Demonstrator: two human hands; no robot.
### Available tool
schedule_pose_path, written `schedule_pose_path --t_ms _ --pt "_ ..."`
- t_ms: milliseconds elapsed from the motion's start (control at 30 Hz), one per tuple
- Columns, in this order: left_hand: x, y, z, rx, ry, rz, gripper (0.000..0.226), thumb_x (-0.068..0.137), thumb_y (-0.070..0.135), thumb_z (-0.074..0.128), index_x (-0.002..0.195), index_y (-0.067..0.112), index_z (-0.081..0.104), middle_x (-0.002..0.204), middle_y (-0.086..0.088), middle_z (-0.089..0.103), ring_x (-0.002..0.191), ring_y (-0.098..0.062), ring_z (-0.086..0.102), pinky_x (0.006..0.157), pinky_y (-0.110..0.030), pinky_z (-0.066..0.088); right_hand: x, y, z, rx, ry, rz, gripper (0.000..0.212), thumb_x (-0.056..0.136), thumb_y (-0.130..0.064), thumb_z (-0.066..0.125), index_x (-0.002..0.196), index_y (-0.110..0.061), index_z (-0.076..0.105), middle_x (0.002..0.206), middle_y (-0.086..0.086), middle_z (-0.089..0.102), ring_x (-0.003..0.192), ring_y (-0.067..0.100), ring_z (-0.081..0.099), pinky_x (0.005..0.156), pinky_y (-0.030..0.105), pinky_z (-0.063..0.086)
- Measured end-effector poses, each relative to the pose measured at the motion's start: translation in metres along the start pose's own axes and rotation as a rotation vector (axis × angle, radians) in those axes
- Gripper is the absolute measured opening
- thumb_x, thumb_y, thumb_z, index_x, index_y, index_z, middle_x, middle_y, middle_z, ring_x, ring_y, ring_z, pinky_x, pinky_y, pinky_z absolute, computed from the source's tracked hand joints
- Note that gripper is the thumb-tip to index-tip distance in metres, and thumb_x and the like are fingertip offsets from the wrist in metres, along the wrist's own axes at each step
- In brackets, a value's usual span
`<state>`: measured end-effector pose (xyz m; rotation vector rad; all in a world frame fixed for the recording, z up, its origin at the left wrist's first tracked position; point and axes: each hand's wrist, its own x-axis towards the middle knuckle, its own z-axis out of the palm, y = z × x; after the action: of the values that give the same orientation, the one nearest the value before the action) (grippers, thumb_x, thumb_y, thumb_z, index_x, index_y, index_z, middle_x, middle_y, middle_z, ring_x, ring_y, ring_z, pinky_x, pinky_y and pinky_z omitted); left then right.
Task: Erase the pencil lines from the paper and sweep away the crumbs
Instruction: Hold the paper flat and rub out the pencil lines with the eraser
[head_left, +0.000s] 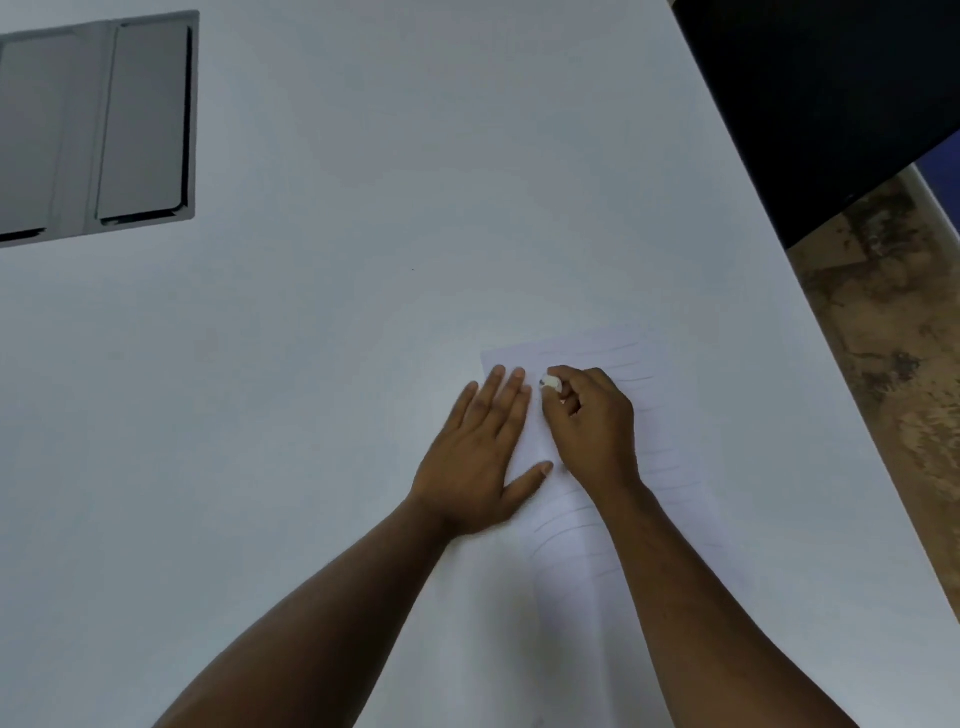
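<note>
- Writing first: nothing readable anywhere, no brand or label that I can make out. The only marks are faint curved pencil lines (566, 525) running down the paper (670, 467), pretty blurry.
- Paper lies flat on the white table (337, 338), toward the right side, not far from the table's right edge.
- Left hand (480, 452) comes in from bottom centre, forearm stretched out, palm down. Fingers are straight and close together, thumb spread out to the right. It presses flat on the paper's left edge, with part of the hand on the bare table.
- Right hand (592, 421) reaches in from the bottom right, wrist over the paper. Fingers are curled in tight, pinching a small white eraser (550, 383) between thumb and fingertips.
- Eraser sits near the paper's top-left corner, just beside the left hand's fingertips. Can't tell for sure if the tip touches the sheet, but it's right down at it.
- Crumbs: too blurry to tell.
- Grey panel (98, 124) with two rectangular insets is set in the table at far left, well apart from the hands.
- Dark shape (831, 93) at top right, brown patterned floor (893, 338) beyond the table edge.
</note>
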<state>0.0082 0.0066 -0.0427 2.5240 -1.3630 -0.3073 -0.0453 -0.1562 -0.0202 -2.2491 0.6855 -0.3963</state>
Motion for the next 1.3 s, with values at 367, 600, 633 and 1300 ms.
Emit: schedule_pose_path --t_ms 367,600,633,1300 --pt "0.024 -0.023 0.002 0.064 0.035 -0.163 0.08 0.104 0.066 0.021 0.165 0.016 0.009 0.173 0.0 -0.003 0.159 -0.017 -0.013 0.129 -0.04 -0.003 0.023 -0.013 0.014 -0.014 0.021 0.014 0.014 0.091 -0.022 0.065 0.101 -0.013 0.07 0.081 -0.003 0.065 0.069 0.007 0.056 0.065 0.018 0.048" --pt "0.025 -0.022 0.001 0.087 0.014 -0.166 0.083 0.103 0.066 0.026 0.165 0.012 0.012 0.173 -0.003 0.0 0.16 -0.02 -0.01 0.13 -0.044 0.003 0.026 -0.021 0.022 -0.133 0.025 0.044 0.01 0.09 -0.017 0.062 0.089 -0.007 0.066 0.083 0.007 0.064 0.07 0.02 0.06 0.062 0.031 0.051" --pt "0.026 -0.021 0.001 0.087 0.017 -0.172 0.083 0.103 0.066 0.025 0.165 0.012 0.011 0.173 -0.003 0.0 0.16 -0.02 -0.01 0.13 -0.044 0.003 0.029 -0.017 0.017 -0.145 0.079 0.082 0.01 0.088 -0.015 0.062 0.084 -0.006 0.064 0.081 0.008 0.062 0.068 0.022 0.058 0.06 0.03 0.047" --pt "0.026 -0.022 0.0 0.089 0.003 -0.172 0.085 0.102 0.067 0.02 0.165 0.012 0.009 0.174 -0.002 -0.002 0.159 -0.02 -0.012 0.13 -0.044 0.002 0.036 0.0 -0.001 -0.128 0.292 0.214 0.012 0.084 -0.005 0.063 0.073 -0.002 0.058 0.074 0.012 0.057 0.062 0.024 0.052 0.057 0.034 0.045"
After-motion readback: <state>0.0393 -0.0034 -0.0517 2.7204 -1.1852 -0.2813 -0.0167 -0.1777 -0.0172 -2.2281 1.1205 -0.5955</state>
